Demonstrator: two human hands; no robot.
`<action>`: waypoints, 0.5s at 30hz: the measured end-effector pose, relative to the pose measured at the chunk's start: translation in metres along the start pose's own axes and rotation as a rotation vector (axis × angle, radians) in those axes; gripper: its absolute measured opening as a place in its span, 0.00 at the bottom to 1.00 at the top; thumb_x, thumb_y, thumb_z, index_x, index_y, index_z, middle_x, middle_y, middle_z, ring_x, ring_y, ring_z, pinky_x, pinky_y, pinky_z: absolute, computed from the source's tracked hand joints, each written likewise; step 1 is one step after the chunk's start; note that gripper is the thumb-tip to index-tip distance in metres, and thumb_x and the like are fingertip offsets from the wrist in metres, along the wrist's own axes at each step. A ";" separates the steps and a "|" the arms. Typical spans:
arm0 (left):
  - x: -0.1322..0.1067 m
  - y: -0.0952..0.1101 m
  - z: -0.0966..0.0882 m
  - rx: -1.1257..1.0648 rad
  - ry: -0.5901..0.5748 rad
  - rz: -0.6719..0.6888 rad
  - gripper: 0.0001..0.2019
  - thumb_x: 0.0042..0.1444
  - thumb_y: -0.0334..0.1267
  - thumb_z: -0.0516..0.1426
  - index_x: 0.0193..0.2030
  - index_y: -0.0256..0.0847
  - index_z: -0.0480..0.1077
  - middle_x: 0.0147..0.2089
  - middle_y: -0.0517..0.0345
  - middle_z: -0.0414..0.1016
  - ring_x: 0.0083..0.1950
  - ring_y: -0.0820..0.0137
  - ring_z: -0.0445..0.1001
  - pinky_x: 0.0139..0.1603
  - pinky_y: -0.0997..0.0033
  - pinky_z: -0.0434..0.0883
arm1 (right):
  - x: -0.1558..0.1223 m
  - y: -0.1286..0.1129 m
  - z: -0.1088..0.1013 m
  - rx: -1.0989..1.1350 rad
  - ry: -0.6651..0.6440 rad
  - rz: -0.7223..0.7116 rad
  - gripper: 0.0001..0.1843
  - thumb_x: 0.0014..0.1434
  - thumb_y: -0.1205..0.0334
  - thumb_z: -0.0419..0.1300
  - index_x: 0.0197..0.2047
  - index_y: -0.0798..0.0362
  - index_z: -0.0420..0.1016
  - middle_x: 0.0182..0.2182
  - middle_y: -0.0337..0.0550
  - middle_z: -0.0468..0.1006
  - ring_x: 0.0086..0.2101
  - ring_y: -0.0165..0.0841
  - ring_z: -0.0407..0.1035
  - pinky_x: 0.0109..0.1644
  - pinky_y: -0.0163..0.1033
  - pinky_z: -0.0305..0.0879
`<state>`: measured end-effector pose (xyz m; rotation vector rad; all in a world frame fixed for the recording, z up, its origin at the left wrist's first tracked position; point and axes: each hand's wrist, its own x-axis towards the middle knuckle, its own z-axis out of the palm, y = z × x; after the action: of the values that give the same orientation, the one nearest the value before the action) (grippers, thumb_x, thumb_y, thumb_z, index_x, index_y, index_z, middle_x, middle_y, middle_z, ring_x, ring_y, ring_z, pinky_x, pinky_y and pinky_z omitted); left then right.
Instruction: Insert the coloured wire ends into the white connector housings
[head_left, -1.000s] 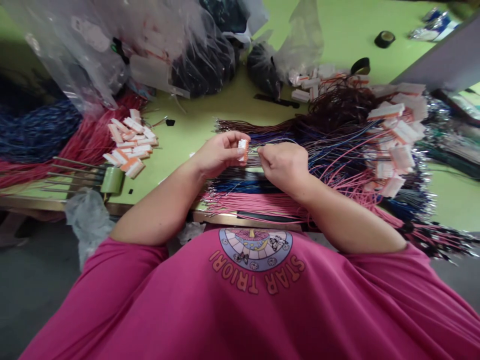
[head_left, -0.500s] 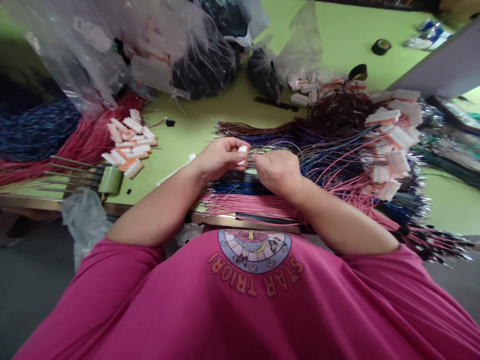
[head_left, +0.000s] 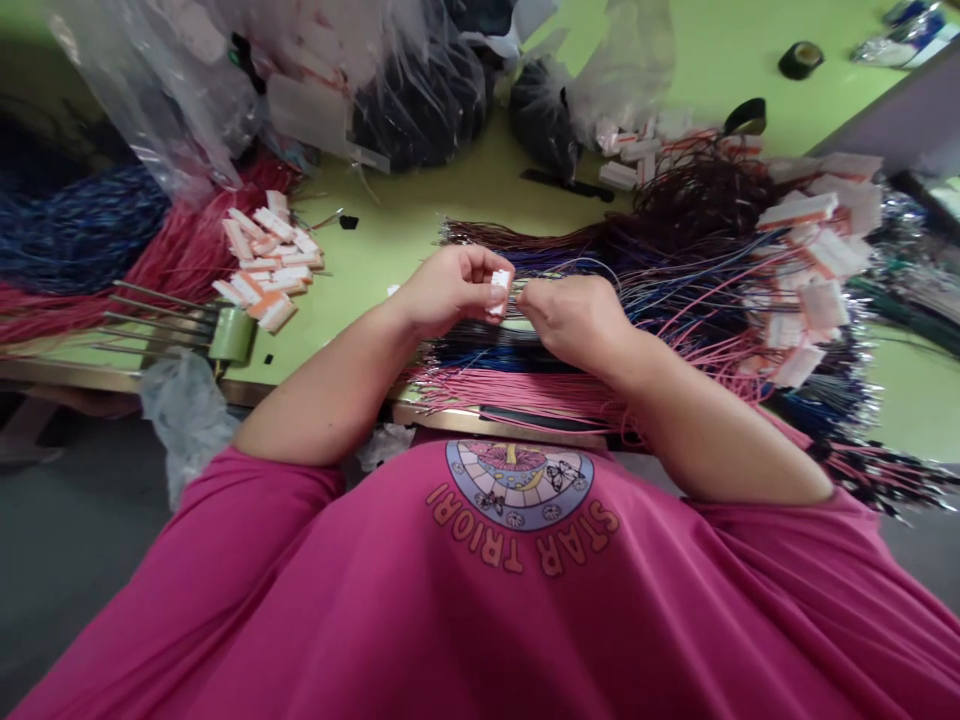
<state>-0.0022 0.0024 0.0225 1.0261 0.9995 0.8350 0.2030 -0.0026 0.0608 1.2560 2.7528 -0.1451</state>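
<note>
White-and-orange block-shaped connector (head_left: pixel 500 281): you grasp it between the thumb and fingers of your left hand (head_left: pixel 450 288), above the light-green tabletop (head_left: pixel 420 200). Your right hand (head_left: pixel 581 318) is just beside it, its fingers curled closed towards the connector; you cannot tell whether they pinch a wire. Beneath your hands, long thin pink wires (head_left: pixel 517 395) lie along the table's near edge, with dark-blue wires (head_left: pixel 487 358) beyond them. To your left sits a loose heap of white-and-orange connectors (head_left: pixel 281 255), near a pale-green cylinder with thin metal rods (head_left: pixel 232 335).
</note>
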 end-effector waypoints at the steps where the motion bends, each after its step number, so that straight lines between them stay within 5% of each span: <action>1: 0.000 0.001 -0.001 0.022 0.026 0.017 0.15 0.51 0.30 0.70 0.44 0.37 0.74 0.30 0.61 0.75 0.32 0.72 0.77 0.39 0.66 0.77 | -0.007 0.001 -0.005 -0.012 0.014 -0.004 0.22 0.74 0.64 0.44 0.52 0.56 0.80 0.41 0.55 0.83 0.39 0.42 0.73 0.40 0.43 0.54; 5: 0.002 0.004 -0.002 0.046 0.167 0.084 0.14 0.54 0.26 0.66 0.47 0.36 0.73 0.34 0.61 0.72 0.36 0.72 0.76 0.44 0.63 0.78 | -0.046 -0.008 -0.011 -0.013 0.179 -0.120 0.24 0.77 0.60 0.43 0.53 0.55 0.81 0.54 0.58 0.81 0.47 0.45 0.71 0.48 0.47 0.60; 9: 0.004 0.004 0.000 0.032 0.180 0.064 0.13 0.55 0.24 0.64 0.46 0.36 0.73 0.36 0.60 0.71 0.39 0.71 0.77 0.47 0.61 0.79 | -0.070 -0.029 0.018 0.130 -0.166 -0.369 0.17 0.73 0.58 0.53 0.41 0.54 0.82 0.39 0.50 0.83 0.38 0.38 0.70 0.42 0.44 0.58; 15: 0.003 0.006 0.003 -0.003 0.191 0.047 0.11 0.57 0.23 0.62 0.46 0.37 0.71 0.34 0.63 0.69 0.36 0.76 0.74 0.48 0.63 0.79 | -0.064 -0.042 0.041 0.267 -0.335 -0.278 0.15 0.70 0.66 0.51 0.41 0.56 0.80 0.41 0.51 0.84 0.37 0.35 0.71 0.37 0.40 0.54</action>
<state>0.0007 0.0065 0.0276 0.9836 1.1377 0.9868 0.2153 -0.0834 0.0313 0.7938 2.6511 -0.6989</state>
